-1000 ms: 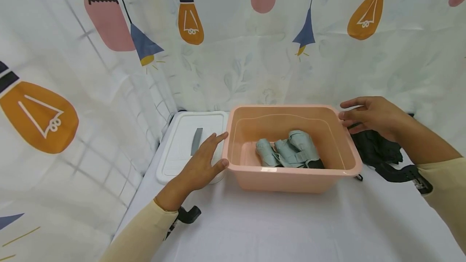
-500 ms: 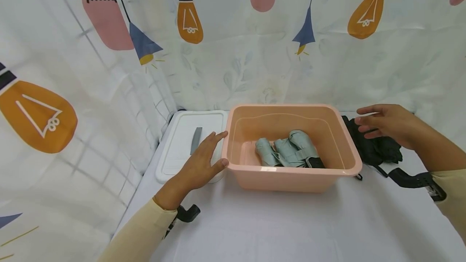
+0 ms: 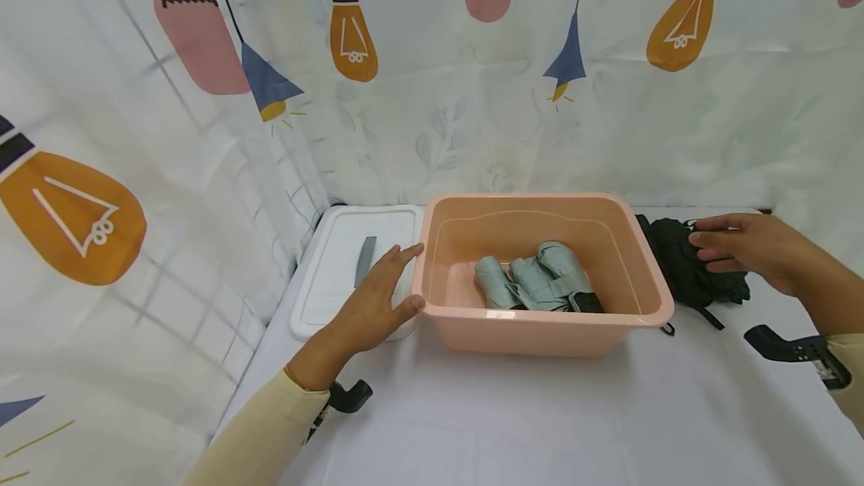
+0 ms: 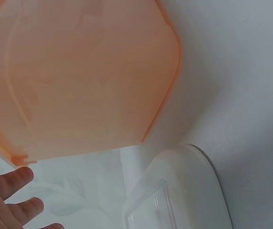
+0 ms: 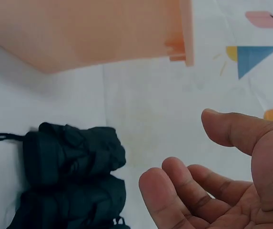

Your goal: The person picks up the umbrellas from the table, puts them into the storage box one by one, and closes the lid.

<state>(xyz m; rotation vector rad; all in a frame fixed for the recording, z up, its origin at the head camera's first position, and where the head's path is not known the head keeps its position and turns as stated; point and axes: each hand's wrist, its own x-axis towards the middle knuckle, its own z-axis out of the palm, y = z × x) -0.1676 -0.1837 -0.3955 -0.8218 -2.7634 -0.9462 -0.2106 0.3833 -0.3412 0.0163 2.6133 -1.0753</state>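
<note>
A peach plastic tub (image 3: 526, 336) stands on the white-covered table. Light grey-green folded umbrellas (image 3: 540, 282) with black ends lie bundled inside it. My left hand (image 3: 361, 313) rests fingertips and thumb against the tub's left rim, fingers extended. To the tub's right lie black folded umbrellas (image 3: 682, 265); the right wrist view shows two black bundles (image 5: 74, 157) side by side, with a cord loop. Over their right end hovers my right hand (image 3: 756, 250), fingers loosely bent, thumb apart, holding nothing. From the right wrist view, a gap separates fingers and bundles.
A white lidded box (image 3: 331, 261) with a grey handle sits left of the tub, partly behind my left hand. A patterned curtain (image 3: 439, 111) hangs along the back and left of the table (image 3: 513, 426).
My right hand has left the tub's right rim and moved right and down over the black umbrellas. My left hand and the tub stay where they were.
</note>
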